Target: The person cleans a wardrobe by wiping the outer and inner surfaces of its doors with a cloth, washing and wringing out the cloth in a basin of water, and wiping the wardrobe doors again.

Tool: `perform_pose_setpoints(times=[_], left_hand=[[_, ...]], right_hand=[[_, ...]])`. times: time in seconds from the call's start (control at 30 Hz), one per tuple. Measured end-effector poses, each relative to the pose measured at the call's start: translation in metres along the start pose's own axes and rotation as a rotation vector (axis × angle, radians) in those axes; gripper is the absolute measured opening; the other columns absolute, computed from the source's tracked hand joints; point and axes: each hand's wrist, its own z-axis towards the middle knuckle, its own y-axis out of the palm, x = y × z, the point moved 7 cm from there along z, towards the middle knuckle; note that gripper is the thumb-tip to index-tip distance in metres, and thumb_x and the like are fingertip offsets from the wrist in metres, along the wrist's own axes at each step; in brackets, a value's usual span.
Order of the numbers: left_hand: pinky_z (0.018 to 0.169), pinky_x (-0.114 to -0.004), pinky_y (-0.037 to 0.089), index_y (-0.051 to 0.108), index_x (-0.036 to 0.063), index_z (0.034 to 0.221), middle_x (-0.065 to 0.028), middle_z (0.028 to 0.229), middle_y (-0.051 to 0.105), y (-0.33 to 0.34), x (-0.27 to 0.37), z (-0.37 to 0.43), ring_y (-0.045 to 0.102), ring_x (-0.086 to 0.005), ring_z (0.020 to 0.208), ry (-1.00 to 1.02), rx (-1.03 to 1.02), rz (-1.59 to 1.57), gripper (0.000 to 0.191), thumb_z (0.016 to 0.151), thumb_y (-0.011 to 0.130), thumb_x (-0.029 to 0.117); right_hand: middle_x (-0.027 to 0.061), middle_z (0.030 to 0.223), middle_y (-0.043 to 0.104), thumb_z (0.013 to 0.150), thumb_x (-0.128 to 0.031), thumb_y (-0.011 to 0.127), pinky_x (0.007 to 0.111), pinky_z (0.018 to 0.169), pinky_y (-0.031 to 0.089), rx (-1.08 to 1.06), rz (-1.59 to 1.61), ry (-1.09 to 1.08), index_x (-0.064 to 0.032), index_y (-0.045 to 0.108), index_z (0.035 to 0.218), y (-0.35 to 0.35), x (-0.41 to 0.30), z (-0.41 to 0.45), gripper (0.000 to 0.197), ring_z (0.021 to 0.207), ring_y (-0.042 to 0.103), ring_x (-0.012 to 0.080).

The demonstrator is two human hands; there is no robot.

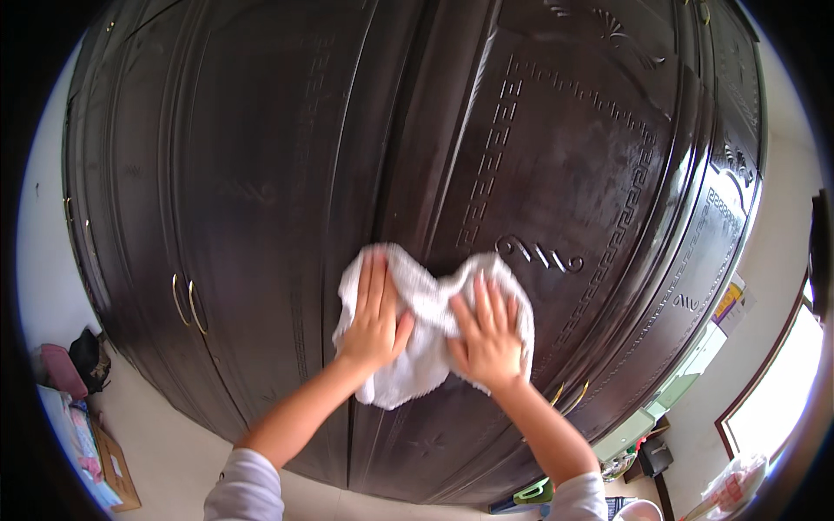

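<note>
My left hand (373, 325) lies with its fingers spread on the left part of a white cloth (417, 371). On the right part of the same cloth my right hand (488, 335) rests palm down, fingers apart. Both hands press the cloth against the door front of a dark brown wooden wardrobe (404, 163), and neither grips it. The cloth lies just below and left of a carved scroll ornament (541, 254). Part of the cloth is hidden under my hands, and its edges are slightly blurred.
Gold-coloured door handles (190, 306) stand out at the lower left, with more handles (576, 398) at the lower right. A cardboard box (114, 465) is on the floor at left. At right are light green drawers (625, 435), a black bag (653, 456) and a window (775, 384).
</note>
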Motion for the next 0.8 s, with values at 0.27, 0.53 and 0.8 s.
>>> perform_pose_setpoints(times=[0.27,0.53,0.8], left_hand=[[0.108,-0.048,0.019,0.03,-0.0145,0.13,-0.0312,0.141,0.024,-0.022,0.002,0.064,0.022,-0.0445,0.132,-0.034,0.13,0.063,0.065,0.078,0.055,0.016],[0.109,-0.047,0.019,0.038,-0.0109,0.128,-0.0259,0.14,0.03,-0.027,-0.003,0.077,0.025,-0.0431,0.132,0.001,0.146,0.048,0.061,0.075,0.055,0.017],[0.109,-0.051,0.013,0.025,-0.0169,0.131,-0.0332,0.141,0.019,-0.003,0.001,0.006,0.015,-0.0468,0.133,0.015,-0.004,0.008,0.071,0.08,0.051,0.026]], right_hand=[[0.0169,0.142,0.033,0.072,-0.015,0.053,0.05,0.107,0.02,0.182,0.035,0.056,-0.0134,0.043,0.134,-0.053,0.004,0.063,0.063,0.132,0.029,0.0328],[0.0151,0.141,0.035,0.073,-0.014,0.052,0.049,0.106,0.023,0.182,0.107,-0.018,-0.0114,0.047,0.129,-0.04,-0.006,0.061,0.056,0.131,0.032,0.0316],[0.0135,0.144,0.032,0.076,-0.023,0.054,0.052,0.105,0.02,0.034,0.146,0.003,-0.0148,0.047,0.131,0.017,-0.018,-0.014,0.056,0.132,0.031,0.0306]])
